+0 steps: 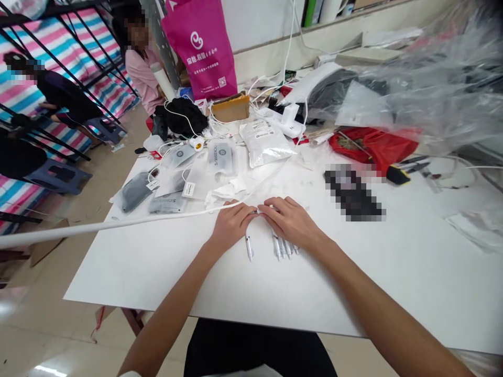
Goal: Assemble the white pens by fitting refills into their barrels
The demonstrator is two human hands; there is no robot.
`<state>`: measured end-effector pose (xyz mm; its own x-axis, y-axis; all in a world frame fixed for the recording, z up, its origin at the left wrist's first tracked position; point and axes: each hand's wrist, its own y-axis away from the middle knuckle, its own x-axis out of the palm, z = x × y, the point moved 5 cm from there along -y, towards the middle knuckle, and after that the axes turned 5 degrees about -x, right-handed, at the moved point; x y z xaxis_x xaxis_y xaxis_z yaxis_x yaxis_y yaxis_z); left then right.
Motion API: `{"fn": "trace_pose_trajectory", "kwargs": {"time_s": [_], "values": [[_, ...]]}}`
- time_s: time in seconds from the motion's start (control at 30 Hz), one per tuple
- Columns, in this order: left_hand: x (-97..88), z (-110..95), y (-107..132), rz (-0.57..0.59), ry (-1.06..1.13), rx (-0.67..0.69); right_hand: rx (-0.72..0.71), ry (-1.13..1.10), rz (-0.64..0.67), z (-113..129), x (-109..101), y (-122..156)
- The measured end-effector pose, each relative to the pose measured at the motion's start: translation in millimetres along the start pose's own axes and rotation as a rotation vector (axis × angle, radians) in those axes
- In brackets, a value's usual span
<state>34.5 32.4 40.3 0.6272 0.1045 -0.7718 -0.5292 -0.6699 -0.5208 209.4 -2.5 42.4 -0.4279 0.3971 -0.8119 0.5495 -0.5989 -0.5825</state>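
Observation:
My left hand (231, 224) and my right hand (290, 220) meet above the white table (165, 272), fingertips pinched together. Between them they grip a small slim pen-like tube (256, 211), mostly covered by the fingers. One clear pen-like tube (249, 248) lies on the table just below my left fingers. Several similar tubes (280, 249) lie side by side under my right hand, their upper ends hidden by it. A white cable (165, 219) crosses the view from the left, passing close to my left hand.
Bagged dark items (137, 191) and a stuffed white plastic bag (267, 141) lie beyond my hands. At the right are a blurred-out dark object (351, 193), a red bag (389, 146) and clear plastic sheeting (444, 84). A magenta bag (204, 50) stands behind. Other people sit at left.

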Motion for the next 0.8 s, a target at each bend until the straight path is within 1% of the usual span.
{"fn": "trace_pose_trajectory", "kwargs": {"time_s": [0.1,0.17,0.3,0.43,0.47,0.53,0.67,0.8], "values": [[-0.5,1.0,-10.5,0.082,0.018,0.007,-0.001,0.018,0.048,-3.4,1.3,-3.7],[-0.3,4.3,-17.7,0.101,0.02,0.013,-0.022,0.043,0.069,-8.4,2.9,-8.1],[3.0,15.8,-25.0,0.059,0.005,-0.003,-0.046,0.08,0.108,-26.1,6.4,-13.6],[2.3,26.8,-17.0,0.016,-0.021,-0.025,0.017,0.049,0.071,-41.7,6.0,-6.4],[1.1,28.3,-13.9,0.009,-0.02,-0.029,0.037,0.03,0.053,-43.0,5.8,-3.8],[-1.2,29.0,-8.6,-0.007,-0.013,-0.042,0.041,0.013,0.07,-40.8,8.3,0.2],[1.9,22.0,-6.3,0.026,-0.018,-0.012,0.024,0.049,0.048,-31.1,8.5,2.1],[8.8,17.6,-7.1,0.074,-0.014,0.01,0.06,0.03,0.029,-31.3,6.4,3.0]]}}
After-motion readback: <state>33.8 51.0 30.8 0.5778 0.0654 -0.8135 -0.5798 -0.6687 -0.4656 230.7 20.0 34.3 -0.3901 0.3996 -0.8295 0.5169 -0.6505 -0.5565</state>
